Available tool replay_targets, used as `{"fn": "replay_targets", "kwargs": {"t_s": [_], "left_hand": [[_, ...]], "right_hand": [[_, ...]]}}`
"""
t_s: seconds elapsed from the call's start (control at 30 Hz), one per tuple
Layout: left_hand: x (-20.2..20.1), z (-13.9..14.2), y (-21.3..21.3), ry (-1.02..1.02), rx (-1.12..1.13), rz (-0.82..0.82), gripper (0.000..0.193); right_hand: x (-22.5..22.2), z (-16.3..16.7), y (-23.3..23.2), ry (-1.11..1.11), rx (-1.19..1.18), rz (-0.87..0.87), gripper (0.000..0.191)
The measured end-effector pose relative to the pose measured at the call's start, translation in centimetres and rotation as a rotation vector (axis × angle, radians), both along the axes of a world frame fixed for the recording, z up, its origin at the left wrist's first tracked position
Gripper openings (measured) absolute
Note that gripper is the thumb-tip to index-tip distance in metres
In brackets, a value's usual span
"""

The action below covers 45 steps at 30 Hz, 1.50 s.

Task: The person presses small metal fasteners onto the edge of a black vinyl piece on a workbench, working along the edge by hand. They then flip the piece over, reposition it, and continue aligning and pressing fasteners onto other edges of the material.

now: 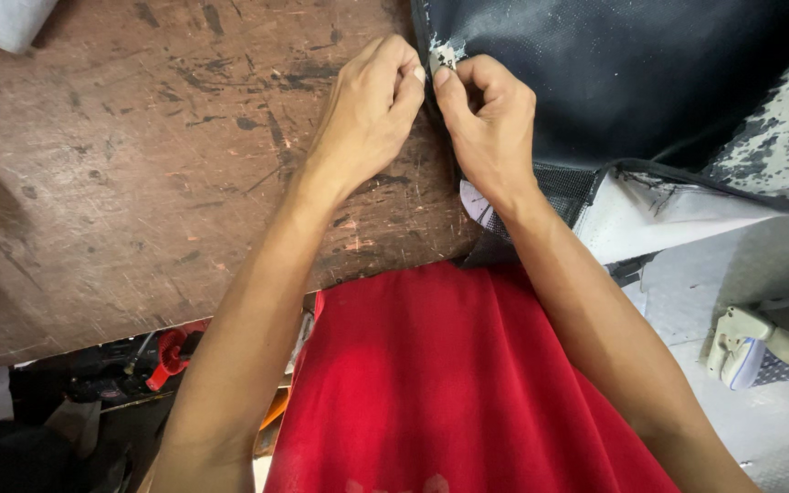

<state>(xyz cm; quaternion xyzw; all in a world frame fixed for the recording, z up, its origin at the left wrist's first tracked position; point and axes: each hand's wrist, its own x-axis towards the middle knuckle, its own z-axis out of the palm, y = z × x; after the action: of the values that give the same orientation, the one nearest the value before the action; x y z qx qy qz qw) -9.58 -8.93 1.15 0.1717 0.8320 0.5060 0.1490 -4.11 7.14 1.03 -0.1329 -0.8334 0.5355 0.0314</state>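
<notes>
Head view, looking straight down over my forearms. Far left: scarred brown wooden table, its top scratched and stained dark in patches; a pale grey cloth corner pokes in at the upper left edge. Below the table's near edge, dim clutter, with a small red plastic piece among it; I cannot tell what it is.

Centre: my left hand lies over the table with fingers curled in tight, thumb and forefinger pinched on the edge of the dark navy fabric panel. Just beside it, nearly touching, my right hand is curled the same way, thumb pressed to forefinger on the same edge. Both pinches meet at a small worn whitish patch on the panel's corner. Whether anything small sits between the fingertips, I cannot tell.

Lower centre: my red garment fills the space between my arms.

Right: the navy panel spreads from my fingertips to the upper right, lying over the table's far corner. Under it, a strip of black mesh, then white backing material with flaking dark print. Lower right: a cream-coloured machine part on a pale surface.
</notes>
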Motion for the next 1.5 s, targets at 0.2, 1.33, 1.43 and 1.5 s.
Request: {"fn": "replay_targets", "kwargs": {"t_s": [0.2, 1.33, 1.43, 1.5], "left_hand": [[0.10, -0.12, -0.09, -0.035, -0.007, 0.010, 0.013], [0.28, -0.21, -0.29, 0.015, 0.018, 0.024, 0.012], [0.32, -0.32, -0.32, 0.006, 0.018, 0.018, 0.012], [0.31, -0.41, -0.31, 0.014, 0.004, 0.012, 0.012]], "right_hand": [[-0.04, 0.11, 0.18, -0.015, 0.052, 0.042, 0.021], [0.03, -0.10, -0.24, 0.110, 0.098, 0.034, 0.017], [0.01, -0.08, -0.22, 0.115, 0.117, 0.048, 0.017], [0.00, -0.03, -0.16, 0.115, 0.119, 0.079, 0.017]]}}
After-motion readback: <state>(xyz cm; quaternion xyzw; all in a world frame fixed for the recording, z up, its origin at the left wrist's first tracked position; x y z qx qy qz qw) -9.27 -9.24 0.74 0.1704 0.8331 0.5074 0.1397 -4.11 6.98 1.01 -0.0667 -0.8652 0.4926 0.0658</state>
